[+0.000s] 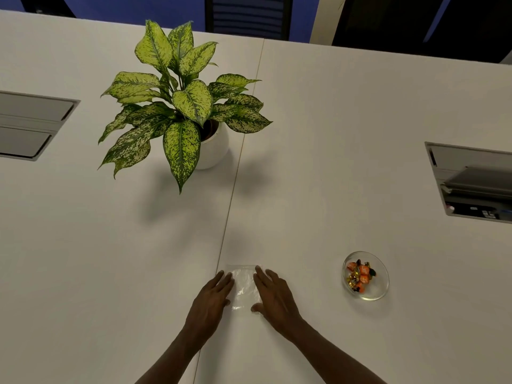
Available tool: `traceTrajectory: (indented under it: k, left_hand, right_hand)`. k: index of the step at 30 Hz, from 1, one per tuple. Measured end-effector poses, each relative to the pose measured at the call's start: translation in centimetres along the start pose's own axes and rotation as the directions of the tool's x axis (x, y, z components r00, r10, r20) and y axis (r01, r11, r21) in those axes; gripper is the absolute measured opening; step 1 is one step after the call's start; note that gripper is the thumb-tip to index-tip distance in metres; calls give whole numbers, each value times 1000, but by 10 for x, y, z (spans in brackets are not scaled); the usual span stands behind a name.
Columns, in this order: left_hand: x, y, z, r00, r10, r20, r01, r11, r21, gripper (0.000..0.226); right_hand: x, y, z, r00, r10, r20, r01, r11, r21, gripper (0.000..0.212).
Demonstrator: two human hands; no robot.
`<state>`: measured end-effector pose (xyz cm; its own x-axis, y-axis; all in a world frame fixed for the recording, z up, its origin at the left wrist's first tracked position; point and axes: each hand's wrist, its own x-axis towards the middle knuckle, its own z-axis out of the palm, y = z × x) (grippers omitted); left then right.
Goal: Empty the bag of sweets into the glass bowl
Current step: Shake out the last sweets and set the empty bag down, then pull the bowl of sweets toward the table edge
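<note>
A clear plastic bag (243, 284) lies flat on the white table (110, 259), with no sweets visible inside it. My left hand (212, 299) rests palm down on the bag's left edge, fingers stretched out. My right hand (273, 295) lies flat on the bag's right edge, thumb near its lower corner. Neither hand grips anything. To the right stands a small glass bowl (381, 286) holding several wrapped sweets (360, 274), orange, gold and dark.
A potted plant (188, 106) with big speckled leaves in a white pot stands at the back centre-left. Two recessed cable hatches (30, 126) (473, 184) sit in the tabletop at left and right. A seam (235, 189) runs down the table's middle.
</note>
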<state>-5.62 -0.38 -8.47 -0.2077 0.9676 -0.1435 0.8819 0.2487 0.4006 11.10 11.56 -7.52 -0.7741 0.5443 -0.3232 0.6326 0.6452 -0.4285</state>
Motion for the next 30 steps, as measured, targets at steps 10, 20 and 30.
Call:
traceTrajectory:
  k: [10,20,30]
  left_hand:
    - [-3,2,-1,998,-54,26,55,998,-40,56]
    - [1,31,-20,985,-122,-126,97,977,-188,48]
    - [9,112,-22,971,-137,-197,82,961,-264,42]
  right_hand:
    - [-2,-1,6,1000,5,1,-5,1000,29,77]
    - [-30,12,-18,988,-14,-156,27,996,82,65]
    - [-85,59,-58,931,136,-339,-113,990,86,46]
